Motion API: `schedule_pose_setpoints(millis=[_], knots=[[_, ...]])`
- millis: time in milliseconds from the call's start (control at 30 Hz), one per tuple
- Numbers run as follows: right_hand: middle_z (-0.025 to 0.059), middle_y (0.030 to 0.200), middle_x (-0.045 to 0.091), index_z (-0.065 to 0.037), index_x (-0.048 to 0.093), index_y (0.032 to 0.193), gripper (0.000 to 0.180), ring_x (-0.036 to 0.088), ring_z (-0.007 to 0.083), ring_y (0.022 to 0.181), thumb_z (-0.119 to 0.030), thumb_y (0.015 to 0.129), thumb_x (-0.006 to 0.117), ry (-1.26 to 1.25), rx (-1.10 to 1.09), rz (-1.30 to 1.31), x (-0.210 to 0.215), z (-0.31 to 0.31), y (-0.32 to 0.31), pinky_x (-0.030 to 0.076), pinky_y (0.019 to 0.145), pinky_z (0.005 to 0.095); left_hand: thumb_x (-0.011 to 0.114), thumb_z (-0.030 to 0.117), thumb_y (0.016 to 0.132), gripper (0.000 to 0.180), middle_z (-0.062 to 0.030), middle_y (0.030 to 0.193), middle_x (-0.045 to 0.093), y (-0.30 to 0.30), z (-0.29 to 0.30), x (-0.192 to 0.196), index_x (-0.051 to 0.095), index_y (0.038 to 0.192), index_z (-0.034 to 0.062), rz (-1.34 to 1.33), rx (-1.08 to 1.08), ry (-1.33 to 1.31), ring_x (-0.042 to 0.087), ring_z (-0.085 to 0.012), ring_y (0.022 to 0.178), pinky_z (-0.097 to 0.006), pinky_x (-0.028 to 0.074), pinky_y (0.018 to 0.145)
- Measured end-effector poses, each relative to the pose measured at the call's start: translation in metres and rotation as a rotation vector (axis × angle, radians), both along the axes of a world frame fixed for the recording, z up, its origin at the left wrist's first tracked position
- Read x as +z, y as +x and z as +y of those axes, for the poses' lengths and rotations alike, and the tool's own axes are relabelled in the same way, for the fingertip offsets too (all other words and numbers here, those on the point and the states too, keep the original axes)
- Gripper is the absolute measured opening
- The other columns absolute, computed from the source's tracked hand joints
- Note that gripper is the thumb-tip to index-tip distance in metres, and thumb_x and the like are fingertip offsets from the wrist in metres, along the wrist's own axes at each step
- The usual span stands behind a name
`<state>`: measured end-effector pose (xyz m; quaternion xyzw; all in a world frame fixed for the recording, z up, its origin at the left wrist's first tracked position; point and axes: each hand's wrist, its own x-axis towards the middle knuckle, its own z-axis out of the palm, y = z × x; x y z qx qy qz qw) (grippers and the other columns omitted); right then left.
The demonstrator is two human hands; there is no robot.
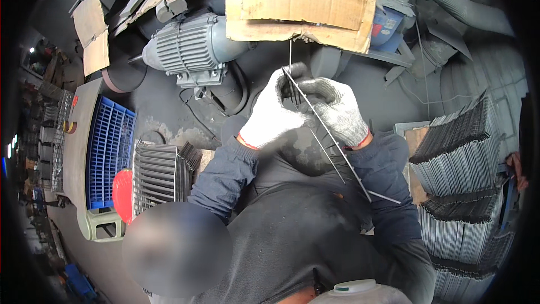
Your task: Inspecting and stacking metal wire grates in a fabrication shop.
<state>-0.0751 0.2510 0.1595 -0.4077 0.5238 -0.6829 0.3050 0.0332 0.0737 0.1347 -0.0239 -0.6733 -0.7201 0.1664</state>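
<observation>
Both my hands wear white knit gloves, and they are raised in front of my body below a cardboard sheet. A thin metal wire frame [329,130] runs between them, tilted down to the right, with long bars and a short cross-piece at its lower end. Curled at the upper end of the frame is my left hand [275,107], thumb and fingers closed. My right hand [339,108] is closed on the same frame from the other side, its fingertips bent inward. The gloves partly hide the gripped section.
Tall stacks of similar metal pieces [458,160] stand at the right. Another stack of metal frames [160,174] sits by a red stool [122,196] at the left. Ahead are a grey motor [185,45], a cardboard sheet [298,0] and a duct hose [450,0]. A blue crate [109,155] is at far left.
</observation>
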Motion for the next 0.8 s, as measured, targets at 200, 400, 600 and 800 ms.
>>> schedule_pose_setpoints(millis=[200,400,600,800], knots=[[0.0098,0.113,0.079,0.003,0.076,0.121,0.02,0.073,0.0158,0.107,-0.004,0.104,0.067,0.186,0.009,-0.13,-0.013,0.015,-0.001,0.058,0.098,0.0319,0.081,-0.01,0.076,0.047,-0.0052,0.099,0.064,0.011,-0.003,-0.057,0.056,0.113,0.0048,-0.004,0.323,0.308,0.067,-0.0143,0.085,-0.029,0.06,0.076],[0.0186,0.124,0.076,0.006,0.07,0.132,0.074,0.071,0.0261,0.119,-0.062,0.109,0.053,0.151,-0.156,-0.082,-0.063,0.093,-0.027,0.055,0.106,0.0381,0.073,-0.018,0.075,0.047,-0.0079,0.099,0.057,0.03,-0.026,-0.048,0.051,0.106,0.0084,0.231,0.487,0.324,0.065,-0.0211,0.085,-0.034,0.06,0.074],[0.0131,0.132,0.073,0.002,0.067,0.136,0.042,0.069,0.0199,0.12,0.011,0.095,0.066,0.083,-0.278,-0.207,-0.052,0.071,0.006,0.055,0.103,0.0323,0.085,-0.018,0.065,0.061,-0.0087,0.107,0.055,0.03,-0.024,-0.056,0.047,0.105,0.007,0.224,0.505,0.385,0.064,-0.0195,0.089,-0.035,0.062,0.077],[0.0093,0.116,0.078,0.001,0.072,0.123,0.027,0.071,0.0148,0.103,0.008,0.097,0.072,0.06,-0.551,-0.175,-0.082,0.054,0.001,0.058,0.093,0.0289,0.079,-0.016,0.076,0.044,-0.006,0.098,0.061,0.02,-0.018,-0.071,0.054,0.106,0.0053,0.043,0.592,0.15,0.064,-0.016,0.086,-0.032,0.059,0.076]])
